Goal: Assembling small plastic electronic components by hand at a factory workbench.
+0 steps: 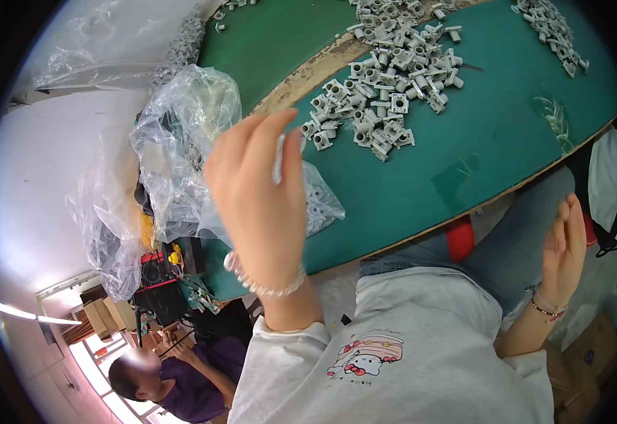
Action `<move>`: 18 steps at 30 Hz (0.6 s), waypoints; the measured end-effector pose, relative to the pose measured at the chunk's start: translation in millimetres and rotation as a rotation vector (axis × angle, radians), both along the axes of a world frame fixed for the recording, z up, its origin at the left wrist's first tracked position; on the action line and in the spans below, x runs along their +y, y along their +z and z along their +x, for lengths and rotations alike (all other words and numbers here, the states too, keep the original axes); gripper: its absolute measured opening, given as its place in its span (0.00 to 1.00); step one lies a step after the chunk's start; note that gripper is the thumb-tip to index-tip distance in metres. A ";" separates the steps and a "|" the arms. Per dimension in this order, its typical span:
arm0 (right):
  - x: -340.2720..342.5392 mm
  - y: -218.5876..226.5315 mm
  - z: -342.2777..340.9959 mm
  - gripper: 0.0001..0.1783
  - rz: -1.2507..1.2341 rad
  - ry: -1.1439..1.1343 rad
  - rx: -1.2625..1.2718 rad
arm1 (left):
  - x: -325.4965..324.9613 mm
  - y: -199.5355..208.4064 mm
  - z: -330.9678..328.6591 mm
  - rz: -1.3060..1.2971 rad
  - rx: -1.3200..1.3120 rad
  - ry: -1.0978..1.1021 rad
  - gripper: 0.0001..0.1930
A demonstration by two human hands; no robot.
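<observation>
View down on a person's two bare hands at a green-topped worktable (393,194). The left hand (259,177), slightly blurred and wearing a bracelet of clear beads (273,286), is raised at the table's left part. Its fingers are bent forward, with the thumb set apart from them; clear plastic shows in that gap, but whether the hand grips it cannot be told. Just right of the wrist and partly behind the hand, a clear plastic bag (326,205) lies on the table with small grey parts visible inside. Crumpled clear plastic sheeting (170,177) spreads to the left.

The right hand (563,247) is released, its fingers straight and close together, held up beyond the table's near edge; beaded bracelets (549,307) circle that wrist.

Beyond the left hand, toward the table's far side, sits a loose heap of grey plastic socket fittings (397,71), each a short tube on a squarish plate. The person's white T-shirt (421,339) carries a cartoon cat print (365,357) with small lettering around it.
</observation>
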State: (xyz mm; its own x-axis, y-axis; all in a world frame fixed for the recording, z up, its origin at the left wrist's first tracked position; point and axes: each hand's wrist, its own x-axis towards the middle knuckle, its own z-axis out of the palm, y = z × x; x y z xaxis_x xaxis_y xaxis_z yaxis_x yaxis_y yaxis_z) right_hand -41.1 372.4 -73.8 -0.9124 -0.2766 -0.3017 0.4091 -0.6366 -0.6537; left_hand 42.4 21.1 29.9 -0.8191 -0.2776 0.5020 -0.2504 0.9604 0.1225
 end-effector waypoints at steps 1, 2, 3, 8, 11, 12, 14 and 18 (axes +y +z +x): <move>0.4 1.7 0.8 0.12 -0.156 0.133 0.054 | 0.8 -2.9 -3.8 0.001 -0.073 -0.004 0.09; -1.6 2.6 0.0 0.13 -0.228 0.170 0.088 | -1.8 -8.6 -7.2 -0.010 -0.148 0.002 0.11; -1.9 2.5 1.1 0.13 -0.228 0.162 0.090 | -2.3 -9.9 -7.1 -0.011 -0.147 -0.006 0.11; -8.0 5.8 10.1 0.17 0.347 0.053 0.196 | 3.0 -16.2 -4.9 -0.075 -0.367 0.024 0.10; -14.2 12.3 11.4 0.19 0.501 0.059 0.149 | 3.0 -23.7 -4.1 -0.011 -0.394 0.058 0.09; -11.9 10.7 11.9 0.19 0.501 0.057 0.148 | 2.8 -24.7 -3.5 -0.012 -0.395 0.056 0.09; -7.3 6.6 13.4 0.17 0.461 0.170 0.236 | 2.6 -26.6 -2.4 -0.042 -0.370 0.056 0.09; -7.3 14.6 10.4 0.10 0.317 0.283 0.147 | 3.1 -33.2 -1.9 0.005 -0.325 0.036 0.08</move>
